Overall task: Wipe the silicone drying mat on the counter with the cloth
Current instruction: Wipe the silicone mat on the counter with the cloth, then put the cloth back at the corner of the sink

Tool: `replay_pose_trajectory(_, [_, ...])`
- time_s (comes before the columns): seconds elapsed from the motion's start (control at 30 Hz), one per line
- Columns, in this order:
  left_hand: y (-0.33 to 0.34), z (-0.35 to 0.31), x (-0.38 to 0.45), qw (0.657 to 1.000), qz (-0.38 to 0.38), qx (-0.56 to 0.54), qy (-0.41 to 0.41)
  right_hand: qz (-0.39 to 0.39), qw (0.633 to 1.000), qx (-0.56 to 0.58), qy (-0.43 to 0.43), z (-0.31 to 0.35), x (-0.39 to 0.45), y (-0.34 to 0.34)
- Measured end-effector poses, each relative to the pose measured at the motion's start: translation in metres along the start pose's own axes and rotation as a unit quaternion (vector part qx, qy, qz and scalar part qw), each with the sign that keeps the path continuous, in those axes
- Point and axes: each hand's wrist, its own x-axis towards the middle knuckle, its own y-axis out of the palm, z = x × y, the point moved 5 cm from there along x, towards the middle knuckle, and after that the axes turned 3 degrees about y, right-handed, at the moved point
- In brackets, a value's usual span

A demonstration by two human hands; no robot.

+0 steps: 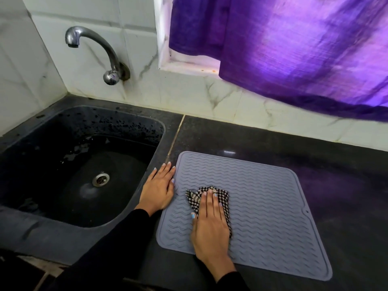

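The right hand point(210, 225), nearest the camera, is lying palm-down with fingers flat and together, pressing the checked cloth point(212, 196) against the silicone drying mat point(262, 206); it is pinning the cloth rather than closing around it. The mat is lying flat on the dark tabletop point(336, 175), just right of the sink point(88, 173), and it is turned slightly, so its near edge is running down toward the right. The cloth is sitting in the mat's left-middle part, so most of the ridged surface is stretching away to the right of the hand and toward the wall. The left hand point(159, 190) is resting open and flat at the mat's left edge, fingertips just touching the rim, apparently steadying it. The right hand, already on the cloth, is the one placed to wipe; the unwiped stretch appears to be lying rightward and away, so the coming stroke is probably calling for a sweep in that direction.
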Motion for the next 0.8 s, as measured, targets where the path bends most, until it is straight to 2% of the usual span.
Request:
replay_pose_trajectory(0.07, [0.001, -0.001, 0.0, 1.0, 0.01, 0.001, 0.0, 0.022, 0.999, 0.016, -0.018, -0.003, 0.0, -0.002])
replay_pose_trajectory(0.1, [0.0, -0.002, 0.001, 1.0, 0.016, -0.005, -0.002, 0.014, 0.998, 0.061, -0.023, -0.004, 0.002, -0.009])
replay_pose_trajectory(0.13, [-0.002, -0.003, 0.0, 1.0, 0.018, -0.026, -0.003, -0.003, 0.991, 0.131, -0.003, -0.009, 0.006, -0.013])
replay_pose_trajectory(0.17, [-0.007, -0.004, -0.002, 0.998, 0.015, -0.065, -0.017, 0.004, 0.965, 0.258, 0.053, -0.015, 0.01, -0.021])
replay_pose_trajectory(0.2, [-0.013, -0.006, -0.004, 0.992, -0.004, -0.117, -0.037, 0.022, 0.896, 0.425, 0.127, -0.019, 0.015, -0.027])
replay_pose_trajectory(0.27, [-0.027, -0.01, -0.015, 0.96, -0.053, -0.251, -0.11, 0.056, 0.698, 0.681, 0.215, -0.017, 0.022, -0.043])
replay_pose_trajectory(0.3, [-0.033, -0.015, -0.023, 0.927, -0.072, -0.331, -0.162, 0.067, 0.607, 0.757, 0.235, -0.012, 0.024, -0.051])
replay_pose_trajectory(0.33, [-0.037, -0.02, -0.03, 0.878, -0.084, -0.42, -0.213, 0.081, 0.544, 0.799, 0.243, -0.002, 0.028, -0.059])
replay_pose_trajectory(0.37, [-0.04, -0.029, -0.037, 0.813, -0.076, -0.511, -0.267, 0.096, 0.511, 0.82, 0.238, 0.011, 0.033, -0.068])
replay_pose_trajectory(0.43, [-0.044, -0.045, -0.041, 0.668, -0.034, -0.661, -0.34, 0.132, 0.476, 0.844, 0.21, 0.045, 0.039, -0.081])
replay_pose_trajectory(0.47, [-0.05, -0.05, -0.042, 0.61, -0.022, -0.714, -0.343, 0.153, 0.466, 0.849, 0.198, 0.063, 0.042, -0.081])
replay_pose_trajectory(0.53, [-0.073, -0.044, -0.039, 0.536, -0.067, -0.783, -0.308, 0.188, 0.461, 0.846, 0.189, 0.104, 0.048, -0.077])
replay_pose_trajectory(0.6, [-0.104, -0.023, -0.036, 0.516, -0.145, -0.797, -0.28, 0.19, 0.485, 0.833, 0.186, 0.134, 0.058, -0.063])
replay_pose_trajectory(0.63, [-0.117, -0.007, -0.037, 0.521, -0.177, -0.785, -0.284, 0.176, 0.53, 0.809, 0.181, 0.147, 0.066, -0.054])
replay_pose_trajectory(0.7, [-0.137, 0.029, -0.035, 0.537, -0.21, -0.763, -0.293, 0.135, 0.656, 0.724, 0.164, 0.173, 0.081, -0.041])
replay_pose_trajectory(0.73, [-0.145, 0.043, -0.034, 0.544, -0.219, -0.753, -0.298, 0.128, 0.705, 0.682, 0.146, 0.186, 0.086, -0.036])
replay_pose_trajectory(0.77, [-0.153, 0.063, -0.033, 0.554, -0.23, -0.741, -0.303, 0.136, 0.736, 0.651, 0.127, 0.205, 0.092, -0.031])
replay_pose_trajectory(0.8, [-0.159, 0.081, -0.032, 0.557, -0.237, -0.733, -0.309, 0.152, 0.749, 0.635, 0.11, 0.224, 0.097, -0.027])
